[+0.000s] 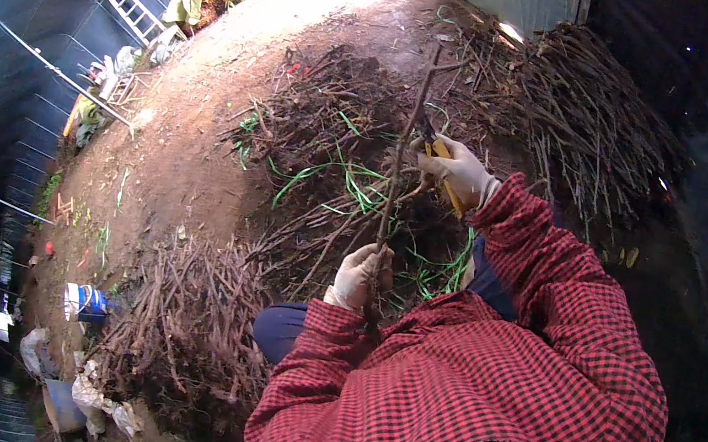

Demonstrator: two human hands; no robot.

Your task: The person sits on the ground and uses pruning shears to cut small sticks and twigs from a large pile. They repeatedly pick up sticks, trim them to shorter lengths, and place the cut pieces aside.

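My left hand [360,277], in a pale glove, grips the lower part of a long woody stem [395,179] that stands nearly upright in the picture. In my gloved right hand [459,172] is a pair of yellow-handled pruning shears [438,148]. Their dark blades lie against or just beside the stem's upper half; whether they touch it I cannot tell. Below the hands lies a heap of cut twigs and roots [324,105] on the soil. Loose green ties [359,187] are strewn over it, and more lie close to my knee.
A bundle of long stems [593,113] lies at the right, and a pile of rooted stems [185,319] at the lower left. Beyond that pile are a blue and white bucket [85,303] and crumpled plastic bags [97,395]. An aluminium ladder [134,9] leans at the far left.
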